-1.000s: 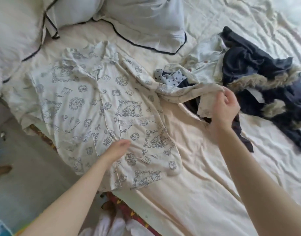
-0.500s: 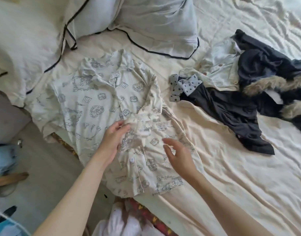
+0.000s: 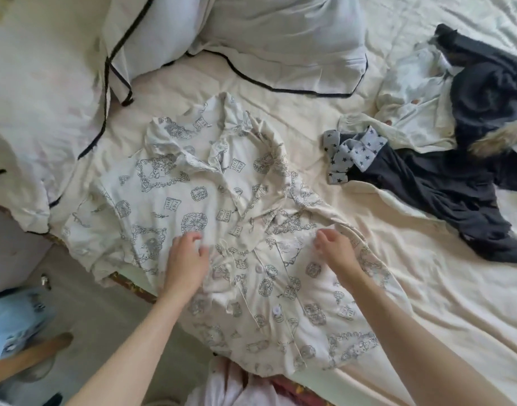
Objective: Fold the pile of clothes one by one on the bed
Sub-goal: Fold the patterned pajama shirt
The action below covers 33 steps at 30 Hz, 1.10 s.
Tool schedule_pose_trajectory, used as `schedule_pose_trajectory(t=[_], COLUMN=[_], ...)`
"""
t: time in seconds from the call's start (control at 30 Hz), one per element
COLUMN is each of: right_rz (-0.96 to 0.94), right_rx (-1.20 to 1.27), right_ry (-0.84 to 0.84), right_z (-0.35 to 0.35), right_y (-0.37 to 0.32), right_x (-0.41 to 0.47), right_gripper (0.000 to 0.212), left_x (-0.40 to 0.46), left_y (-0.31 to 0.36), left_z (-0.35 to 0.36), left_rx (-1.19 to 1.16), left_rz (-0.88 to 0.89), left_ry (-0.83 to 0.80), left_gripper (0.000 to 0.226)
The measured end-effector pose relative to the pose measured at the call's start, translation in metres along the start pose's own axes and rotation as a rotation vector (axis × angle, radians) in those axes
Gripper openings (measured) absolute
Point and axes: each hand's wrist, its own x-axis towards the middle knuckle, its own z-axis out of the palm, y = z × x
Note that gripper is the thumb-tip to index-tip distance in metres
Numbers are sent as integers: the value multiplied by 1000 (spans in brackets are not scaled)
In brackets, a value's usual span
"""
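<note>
Two hands rest on a printed pyjama shirt spread buttons-up at the centre of the bed. A second ago the right hand held the shirt's sleeve out toward 3 o'clock; that sleeve now lies folded across the front, and the hand presses it with loosely bent fingers, gripping nothing. Left hand lies relaxed on the fabric at 9 o'clock. Unfolded clothes wait at 2 o'clock. One fold seems done; others remain.
</note>
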Motion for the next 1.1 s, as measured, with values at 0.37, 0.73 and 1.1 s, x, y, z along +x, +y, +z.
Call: schedule_pose_trajectory(t=[0.37, 0.73, 1.1], right_rz=[615, 520, 566], right_rx=[1201, 1393, 1121], right_ry=[45, 105, -51], right_z=[22, 3, 12], right_y=[-61, -41, -50], right_x=[62, 79, 81], right_gripper=[13, 10, 40], left_x=[102, 137, 171], left_y=[166, 145, 189], left_z=[58, 51, 41], left_rx=[189, 72, 306], left_rz=[654, 294, 205], left_ry=[142, 157, 22], left_gripper=[33, 16, 41])
